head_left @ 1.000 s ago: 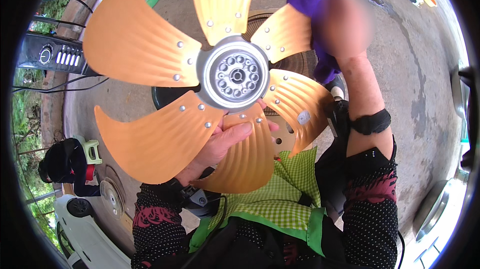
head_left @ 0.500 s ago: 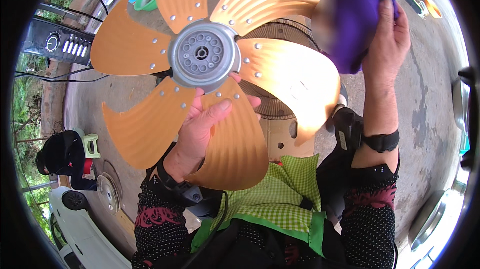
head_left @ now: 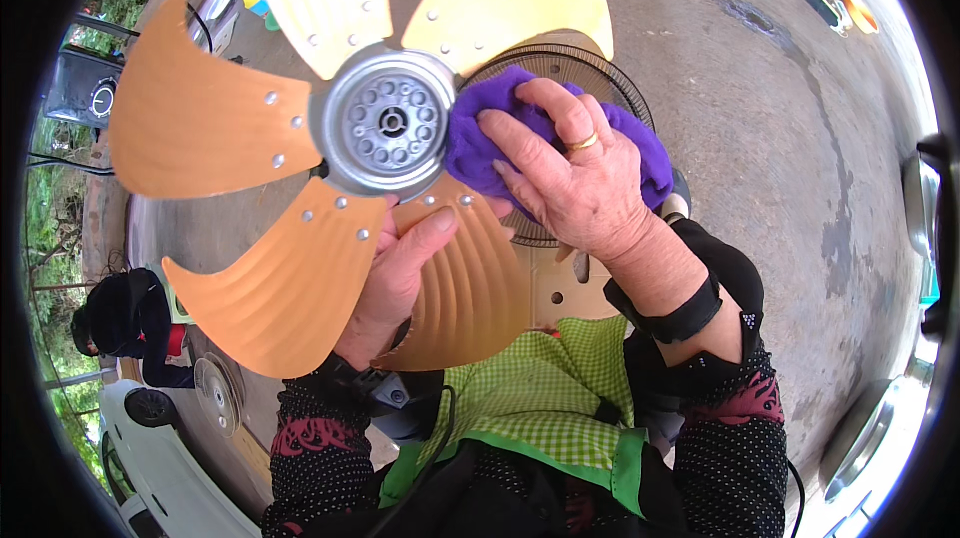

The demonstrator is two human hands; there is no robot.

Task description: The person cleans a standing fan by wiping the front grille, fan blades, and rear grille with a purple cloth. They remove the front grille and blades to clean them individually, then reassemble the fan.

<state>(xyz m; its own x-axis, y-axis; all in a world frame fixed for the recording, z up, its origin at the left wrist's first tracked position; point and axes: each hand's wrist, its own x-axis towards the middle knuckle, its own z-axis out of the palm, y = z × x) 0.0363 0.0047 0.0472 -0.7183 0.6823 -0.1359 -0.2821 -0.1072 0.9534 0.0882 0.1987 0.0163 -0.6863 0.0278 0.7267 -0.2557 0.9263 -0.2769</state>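
Grey concrete floor [head_left: 780, 188] fills most of the frame, with a white car [head_left: 165, 458] at lower left, a person [head_left: 125, 323] in dark clothes at the left edge and a metal basin [head_left: 865, 433] at lower right. An orange fan [head_left: 385, 123] takes up the upper left and centre, and a round black grille [head_left: 625, 78] shows behind its right side.

From lower left, the left forearm rises to the fan; the left hand [head_left: 400, 263] grips the lower blade [head_left: 465, 283] near its inner end, thumb across the front, other fingers mostly hidden behind. The right forearm slants up and left from lower right. Back toward the camera, the right hand [head_left: 590, 163] holds a purple cloth [head_left: 470, 133] under bent fingers, just right of the hub [head_left: 350, 163]; whether it pinches a blade beneath, I cannot tell.

Round overall, the fan has its hub face and axle hole toward the camera. Its blades radiate; the gripped one's long axis runs downward, slightly right.
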